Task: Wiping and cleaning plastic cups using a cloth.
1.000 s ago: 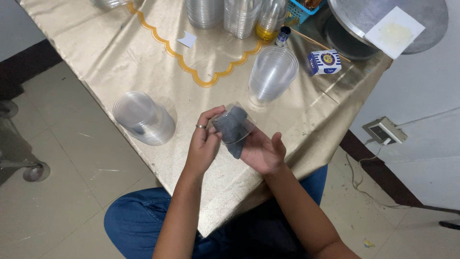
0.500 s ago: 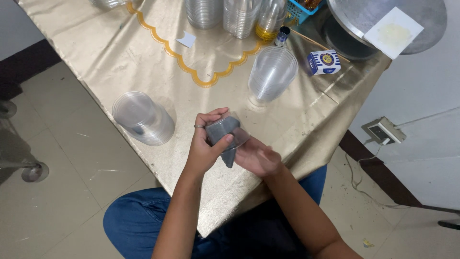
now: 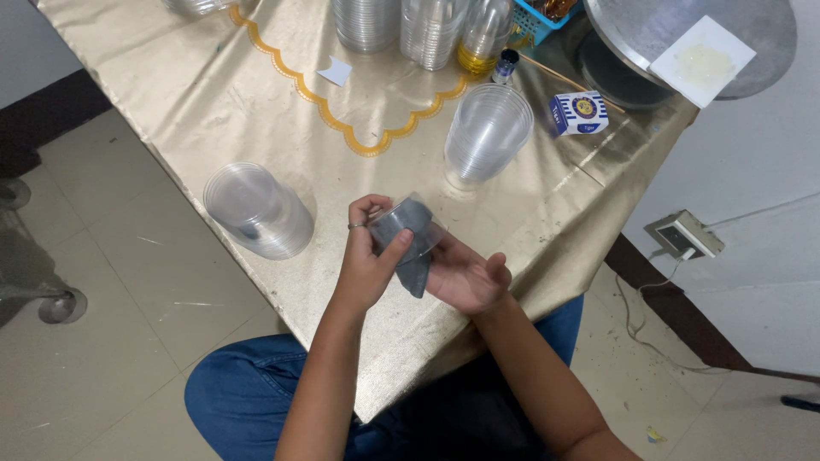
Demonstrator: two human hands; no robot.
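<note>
One clear plastic cup (image 3: 408, 229), held over the near edge of the table (image 3: 256, 102) between both hands. One grey cloth (image 3: 413, 256) is stuffed in and around it, a corner hanging below the cup.

Left hand (image 3: 367, 256): fingers curled over the cup's rim, thumb pressed on the cloth; a ring on one finger. Closed on the cup and cloth.

Right hand (image 3: 465, 277): palm up under the cup and cloth, fingers part-curled, cradling them from below.

Just left of the left hand, one stack of clear cups (image 3: 256, 212) lying on its side on the gold tablecloth; the number in the stack cannot be told. Beyond the right hand, a second stack of clear cups (image 3: 485, 132), also lying tilted, mouth toward the camera.

Right of that stack, one small blue-and-white box (image 3: 577, 113). Farther from the hands, along the far edge: two upright stacks of clear lids or cups (image 3: 367, 24), one bottle of yellow liquid (image 3: 483, 38), one small dark-capped vial (image 3: 506, 67), a blue basket (image 3: 534, 21), one thin stick (image 3: 568, 81).

Far right of the hands: a round metal tray (image 3: 632, 34) with one white square sheet (image 3: 702, 60) on it.

One white paper scrap (image 3: 336, 71) on the cloth, well beyond the left hand.

Below the hands, blue trousers (image 3: 248, 401). On the wall right of the right hand, one socket box (image 3: 683, 235).
</note>
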